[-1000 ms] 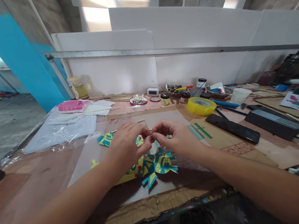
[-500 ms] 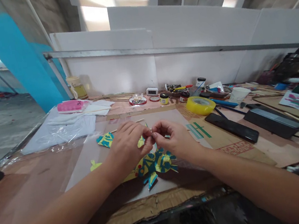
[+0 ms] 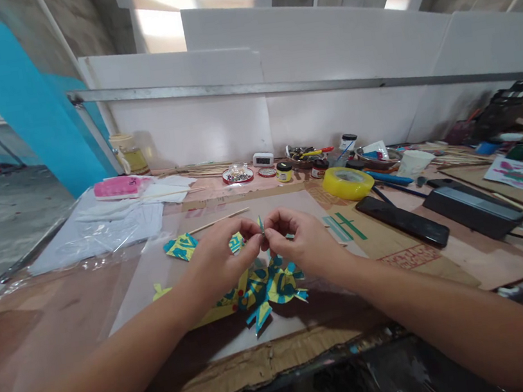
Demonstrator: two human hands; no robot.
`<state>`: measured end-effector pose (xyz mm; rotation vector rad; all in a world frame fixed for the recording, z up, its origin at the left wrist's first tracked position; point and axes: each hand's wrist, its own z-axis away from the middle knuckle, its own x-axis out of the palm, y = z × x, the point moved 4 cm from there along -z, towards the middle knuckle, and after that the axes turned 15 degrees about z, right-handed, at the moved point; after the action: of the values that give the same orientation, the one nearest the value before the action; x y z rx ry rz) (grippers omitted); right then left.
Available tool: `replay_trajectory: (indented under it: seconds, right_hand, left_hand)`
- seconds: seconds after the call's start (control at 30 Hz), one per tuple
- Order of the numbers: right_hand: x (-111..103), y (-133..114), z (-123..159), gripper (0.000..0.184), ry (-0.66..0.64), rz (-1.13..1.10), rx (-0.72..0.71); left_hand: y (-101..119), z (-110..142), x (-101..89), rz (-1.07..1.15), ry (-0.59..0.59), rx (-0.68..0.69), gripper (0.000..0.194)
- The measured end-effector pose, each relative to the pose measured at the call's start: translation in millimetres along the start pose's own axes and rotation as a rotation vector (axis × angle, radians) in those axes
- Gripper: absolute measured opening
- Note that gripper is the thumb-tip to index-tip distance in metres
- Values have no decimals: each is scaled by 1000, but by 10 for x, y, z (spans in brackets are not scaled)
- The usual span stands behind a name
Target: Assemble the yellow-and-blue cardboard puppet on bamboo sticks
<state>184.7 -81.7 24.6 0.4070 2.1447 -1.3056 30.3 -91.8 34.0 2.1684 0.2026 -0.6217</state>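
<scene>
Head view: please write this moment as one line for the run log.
left hand: pinching small piece | right hand: pinching same | patterned cutout: beneath hands

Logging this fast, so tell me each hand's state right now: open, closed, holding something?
Left hand: closed, pinching a small thin piece, too small to identify.
Right hand: closed, pinching the same piece.

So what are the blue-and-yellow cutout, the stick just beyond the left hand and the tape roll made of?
Cutout: probably paper or thin card, judging by its thin, crisp-cut tabs; its finish is hard to tell.
Stick: likely wood or bamboo, seemingly unpainted, since it's plain pale tan.
Tape roll: probably plastic film, smooth and shiny, given its bright yellow gloss.
</scene>
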Motion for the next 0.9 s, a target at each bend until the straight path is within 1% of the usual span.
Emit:
replay_trajectory:
  seconds: [0.07,0.2,0.4,0.57,0.77,0.9]
  right_hand:
    - [-2,5,-3,7,9,-6,-1]
    - [-5,-3,-6,7,12,-4,-13]
    - [-7,-24,3,8,-9,1,-23]
    - [7,-23,-14,9,-30,14,-18]
    - [23,-40,-23,7,-27,-8,-19]
    - [29,-47,-12,7,-38,-39,-16]
  left_hand:
    - [-4,-13,-2,47,-5,-40,13]
    - [-7,-23,2,86,-1,-75,13]
    - [-29,-12,14,30,6,-75,14]
    - [-5,5,11,-81,15,-6,13]
    - [87,20,-7,-213,68,175,9]
    - [111,14,-11,-243,62,193,8]
